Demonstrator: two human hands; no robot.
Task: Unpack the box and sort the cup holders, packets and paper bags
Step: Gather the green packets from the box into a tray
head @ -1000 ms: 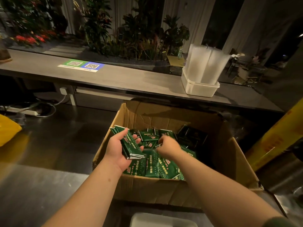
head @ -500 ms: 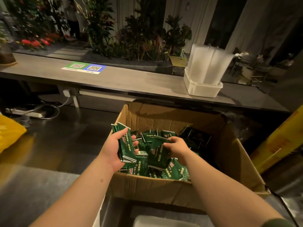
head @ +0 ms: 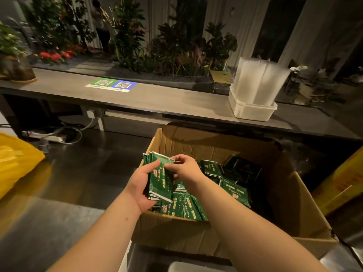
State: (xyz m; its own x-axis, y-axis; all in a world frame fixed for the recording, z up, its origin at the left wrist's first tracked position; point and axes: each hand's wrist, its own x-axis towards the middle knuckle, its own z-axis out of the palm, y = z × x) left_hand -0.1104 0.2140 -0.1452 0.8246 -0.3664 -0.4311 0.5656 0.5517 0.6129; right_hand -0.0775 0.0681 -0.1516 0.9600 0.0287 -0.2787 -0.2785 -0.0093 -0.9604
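Observation:
An open cardboard box [head: 200, 238] sits on the steel counter in front of me. Several green foil packets [head: 233, 188] lie loose inside it, with darker packets [head: 243, 167] at the back right. My left hand [head: 139, 186] grips an upright stack of green packets [head: 160, 179] above the box's left corner. My right hand [head: 186, 169] pinches the front packet at the top of that stack, fingers curled over its upper edge.
A yellow plastic bag [head: 17, 163] lies at the left. A white tub of clear sleeves [head: 253, 108] stands on the raised ledge [head: 157, 103] behind the box. A yellow object [head: 341, 185] is at the right, a white container edge [head: 188, 266] below the box.
My right hand lifted a packet out of the box and brought it left onto the stack in my left hand. The stack has risen slightly and stands more upright.

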